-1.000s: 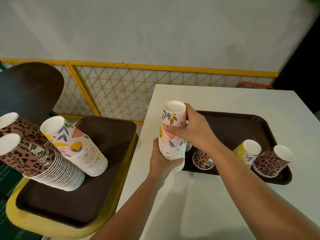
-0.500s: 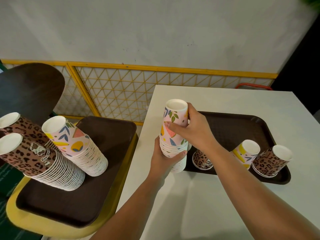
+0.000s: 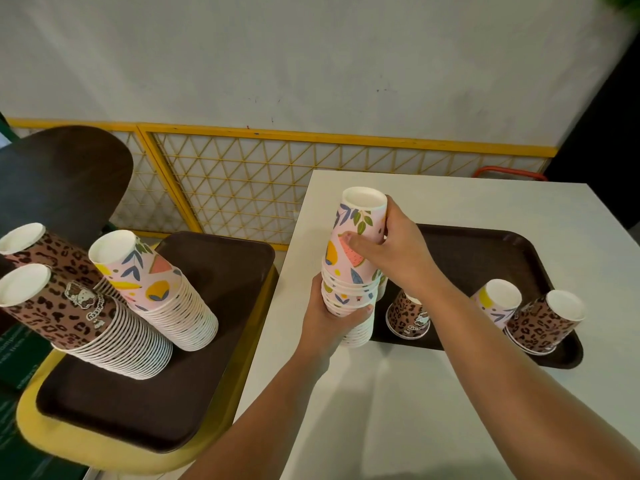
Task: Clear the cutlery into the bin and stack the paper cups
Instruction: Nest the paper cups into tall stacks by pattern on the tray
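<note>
Paper cups: the floral pink stack of upside-down paper cups (image 3: pixel 349 271) is held above the near-left edge of the white table (image 3: pixel 450 202), just in front of the dark brown plastic tray (image 3: pixel 485 251). Left hand (image 3: pixel 329 320) is wrapped round the stack's lower rims; right hand (image 3: pixel 394 247) is closed on the top floral cup (image 3: pixel 360 220), thumb across its print.

Risks, biggest first:
- Whole stack tips or slips. It sits at the table edge (floor gap to the left), held only by 1 low grip; a hard downward push on the top cup could kick the bottom out.
- Top cup seated crooked; thin paper wall may crease under the thumb, or jam off-axis.
- Right forearm hangs over the tray, close to the upside-down leopard-print brown cup (image 3: pixel 408 315); a careless pull back could knock it. The other floral cup (image 3: pixel 498 299) and the second leopard cup (image 3: pixel 547 320) at the tray's right end look safer.
- 3 tall leaning stacks (image 3: pixel 156 296) on the left brown tray (image 3: pixel 214 271) (yellow seat under it) look precarious, but nobody is touching them.

No cutlery or bin visible.

Versus 1.0 s ago: the stack sits slightly higher, the top cup reads a bit further up off the pile, the right thumb has moved across the print. Tray cups unchanged.
</note>
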